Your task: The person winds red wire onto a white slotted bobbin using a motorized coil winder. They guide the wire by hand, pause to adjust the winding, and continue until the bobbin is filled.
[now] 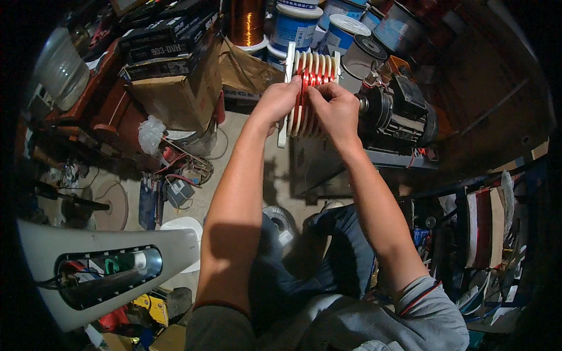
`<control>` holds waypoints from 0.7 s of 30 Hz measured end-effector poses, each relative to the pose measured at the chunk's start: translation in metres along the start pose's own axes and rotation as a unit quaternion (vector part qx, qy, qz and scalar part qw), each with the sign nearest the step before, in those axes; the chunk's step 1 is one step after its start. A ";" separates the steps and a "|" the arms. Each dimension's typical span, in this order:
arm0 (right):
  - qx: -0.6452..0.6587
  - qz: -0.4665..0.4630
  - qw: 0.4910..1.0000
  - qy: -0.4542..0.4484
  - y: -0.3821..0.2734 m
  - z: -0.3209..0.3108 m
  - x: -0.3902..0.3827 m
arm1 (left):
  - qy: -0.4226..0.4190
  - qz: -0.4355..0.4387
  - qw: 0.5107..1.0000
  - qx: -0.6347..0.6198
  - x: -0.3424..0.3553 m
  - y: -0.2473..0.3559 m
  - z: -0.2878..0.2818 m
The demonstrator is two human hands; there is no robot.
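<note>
A winding former (297,120) with several pale parallel discs stands in front of me, mounted beside an electric motor (404,111). Shiny red copper wire (317,77) lies in the slots between the discs. My left hand (277,104) is closed round the former's left side, its thumb against the wire and the other fingers mostly hidden behind. At the former's right side, my right hand (338,110) is closed in a pinch, thumb and forefinger pressed at the red wire. Its remaining fingers are curled in. A white end bar (282,131) shows on the former's left.
Spools of copper wire (248,26) and blue-and-white tubs (293,29) crowd the back. Cardboard boxes (170,93) are stacked at left, near cables and a small black adapter (179,192). A pale plastic stool or chair (178,257) is at lower left. A wire spool (280,221) sits by my legs.
</note>
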State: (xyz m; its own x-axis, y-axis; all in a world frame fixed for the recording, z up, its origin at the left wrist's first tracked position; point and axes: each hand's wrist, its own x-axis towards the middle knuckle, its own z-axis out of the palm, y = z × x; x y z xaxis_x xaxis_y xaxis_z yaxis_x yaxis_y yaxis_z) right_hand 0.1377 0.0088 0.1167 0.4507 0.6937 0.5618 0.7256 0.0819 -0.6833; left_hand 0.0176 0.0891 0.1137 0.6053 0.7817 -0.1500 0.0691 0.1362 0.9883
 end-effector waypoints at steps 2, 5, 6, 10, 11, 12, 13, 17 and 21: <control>-0.025 -0.005 1.000 -0.002 -0.003 0.001 -0.001 | -0.003 -0.005 1.000 -0.022 0.003 -0.003 0.002; -0.059 0.009 0.998 -0.024 -0.006 -0.001 -0.001 | 0.003 -0.003 0.998 -0.064 0.006 -0.005 0.004; -0.069 0.018 0.997 -0.034 -0.007 -0.003 0.000 | 0.006 -0.001 0.997 -0.080 0.007 -0.005 0.005; -0.030 0.061 0.993 -0.093 -0.008 -0.011 0.008 | 0.013 0.011 0.995 -0.097 0.005 -0.005 0.006; 0.006 0.069 0.993 -0.093 -0.002 -0.011 0.013 | 0.011 0.010 0.995 -0.098 0.007 -0.006 0.006; 0.043 0.077 0.992 -0.093 0.002 -0.011 0.015 | 0.009 0.010 0.995 -0.100 0.009 -0.007 0.007; 0.047 0.070 0.994 -0.075 0.007 -0.012 0.014 | 0.009 0.016 0.995 -0.094 0.010 -0.008 0.007; 0.037 0.013 0.998 -0.045 -0.010 -0.017 0.013 | 0.004 0.027 0.995 -0.097 0.006 -0.007 0.006; -0.051 -0.111 0.992 -0.040 -0.004 -0.020 0.016 | 0.011 0.018 0.994 -0.109 0.003 -0.005 0.007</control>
State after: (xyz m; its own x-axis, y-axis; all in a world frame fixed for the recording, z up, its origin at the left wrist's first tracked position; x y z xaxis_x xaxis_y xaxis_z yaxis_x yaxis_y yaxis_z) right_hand 0.1524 0.0050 0.1382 0.2343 0.7208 0.6524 0.8528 0.1699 -0.4939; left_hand 0.0245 0.0870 0.1090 0.5871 0.8008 -0.1182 -0.1274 0.2356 0.9635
